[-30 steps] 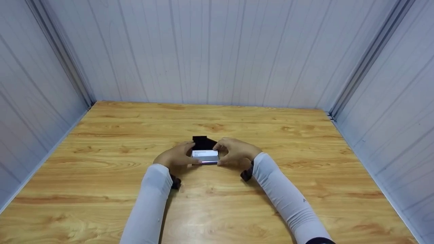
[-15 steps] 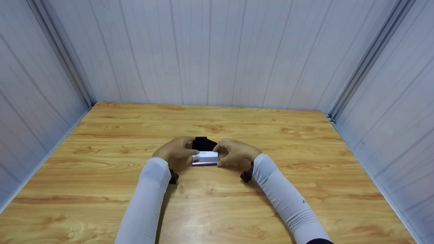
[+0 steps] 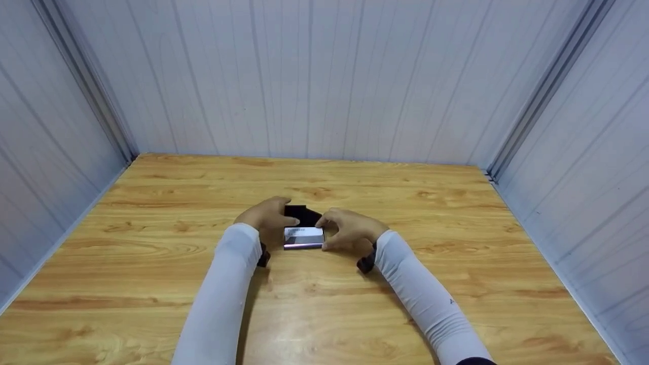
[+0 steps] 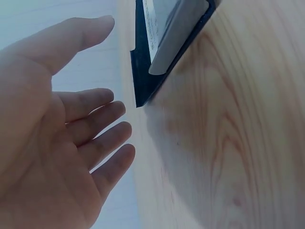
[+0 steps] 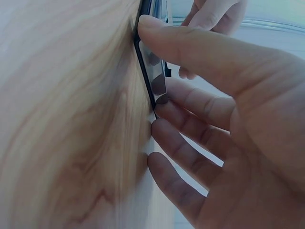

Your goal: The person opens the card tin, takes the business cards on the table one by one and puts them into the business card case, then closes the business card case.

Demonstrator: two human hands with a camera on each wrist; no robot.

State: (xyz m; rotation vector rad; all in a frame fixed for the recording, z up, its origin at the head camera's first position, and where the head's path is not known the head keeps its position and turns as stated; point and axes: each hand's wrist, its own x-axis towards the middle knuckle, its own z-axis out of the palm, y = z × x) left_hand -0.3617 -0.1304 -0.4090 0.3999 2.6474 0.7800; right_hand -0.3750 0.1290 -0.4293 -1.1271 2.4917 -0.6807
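A flat silver block (image 3: 304, 238) with a printed white strip lies on a black folded-looking sheet (image 3: 298, 215) that sticks out behind it. My right hand (image 3: 352, 226) spans the block's right end, with its thumb at the near corner and a fingertip at the far one. In the right wrist view, the thumb (image 5: 159, 33) presses the edge and the other fingers line the side. My left hand (image 3: 266, 213) hovers at the sheet's left side. Its fingers (image 4: 107, 138) are spread and apart from block and sheet in the left wrist view.
A wood-grain table (image 3: 314, 304) bears everything. Pale panelled walls (image 3: 304, 76) stand at the back and both sides. Each wrist carries a small black camera (image 3: 366, 262), and white sleeves cover both forearms.
My left hand has let go of the block's left end and moved back, to beside the black sheet. My right hand keeps its place on the right end.
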